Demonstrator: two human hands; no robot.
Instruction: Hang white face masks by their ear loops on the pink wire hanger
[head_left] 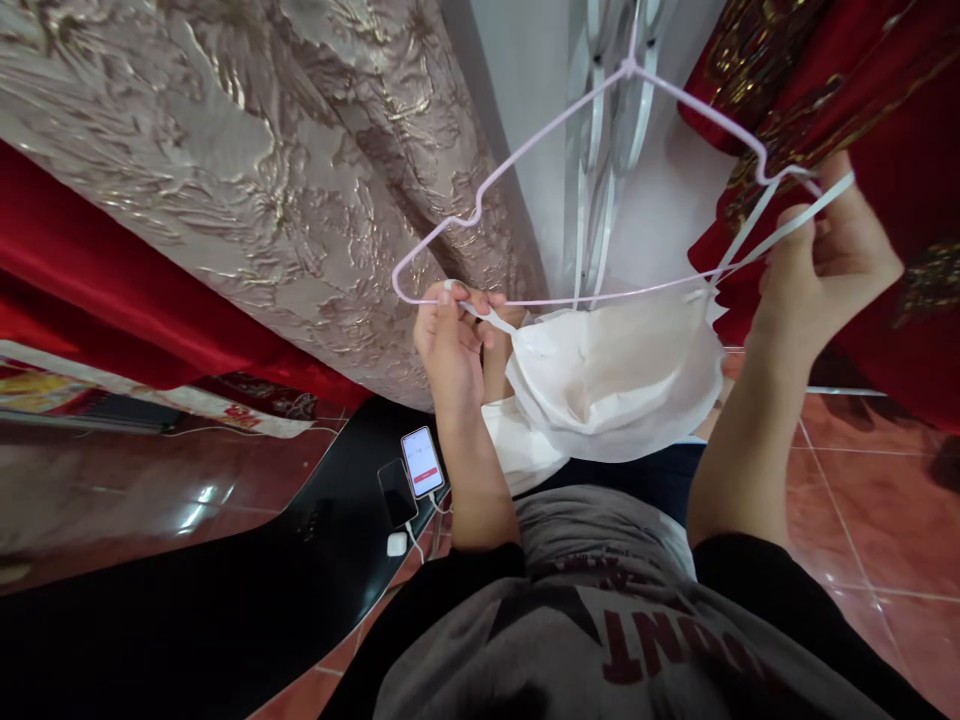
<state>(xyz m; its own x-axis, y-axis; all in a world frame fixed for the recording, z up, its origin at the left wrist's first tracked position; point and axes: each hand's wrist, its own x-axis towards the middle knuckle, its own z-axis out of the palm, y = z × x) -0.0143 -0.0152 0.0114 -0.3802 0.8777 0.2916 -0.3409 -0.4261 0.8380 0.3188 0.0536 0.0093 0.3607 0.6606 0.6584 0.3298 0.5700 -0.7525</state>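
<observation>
Evidently, in the head view, everything in the hands is light: a pale pink hanger (pixel 630 68) and a white garment (pixel 615 370) that hangs just below its bottom bar, in front of the person's lap. The left hand (pixel 452 335) is closed in a pinch at the hanger's lower left corner, with the left strap (pixel 491 318) between thumb and fingers. The right hand (pixel 836 240) has thumb and fingers nearly together at the hanger's right end, with the right strap (pixel 795 222) drawn taut there; whether it grips the wire as well, I cannot tell. The garment looks thin, soft and limp, so it should fold and crease easily, and a hard pull would probably strain the straps where they join the cloth; they are best taken near their loops. The hanger seems slim and fairly stiff, perhaps a bit springy and slick, so its corners look like the surest hold. At the near edge of the black table (pixel 225 590) lie a lit phone (pixel 423 462) and a dark phone (pixel 396 493).
</observation>
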